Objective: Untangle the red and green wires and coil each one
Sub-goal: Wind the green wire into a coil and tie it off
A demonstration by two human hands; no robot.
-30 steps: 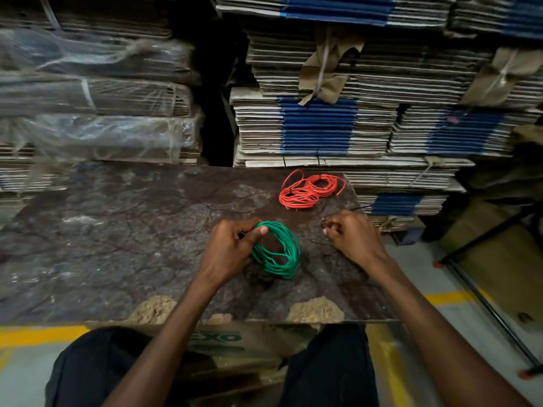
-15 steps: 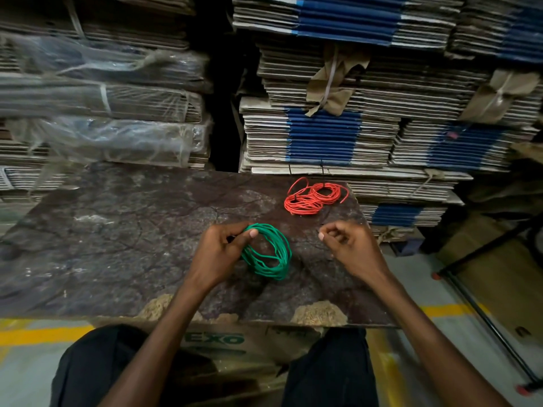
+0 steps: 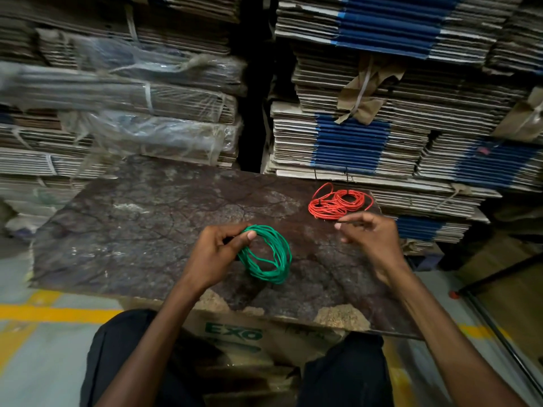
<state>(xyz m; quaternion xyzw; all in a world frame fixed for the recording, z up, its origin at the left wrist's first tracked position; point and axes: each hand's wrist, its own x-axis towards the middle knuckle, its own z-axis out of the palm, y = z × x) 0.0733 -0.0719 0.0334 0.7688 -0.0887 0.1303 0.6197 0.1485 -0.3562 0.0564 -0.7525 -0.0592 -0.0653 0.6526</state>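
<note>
Near the board's point(image 3: 123, 230) front edge, left hand point(image 3: 214, 254) pinches the green coil point(image 3: 266, 254); right hand point(image 3: 370, 236), apparently pinching something thin, should bind its loops snugly.

Two bare forearms are seen rising from the bottom of the frame, ending in the left hand point(image 3: 212, 255) at centre and the right hand point(image 3: 373, 240) to its right. No sleeves, rings or wristbands are visible. Dark trousers point(image 3: 343, 374) are worn, covering both thighs along the lower edge of the frame.
</note>
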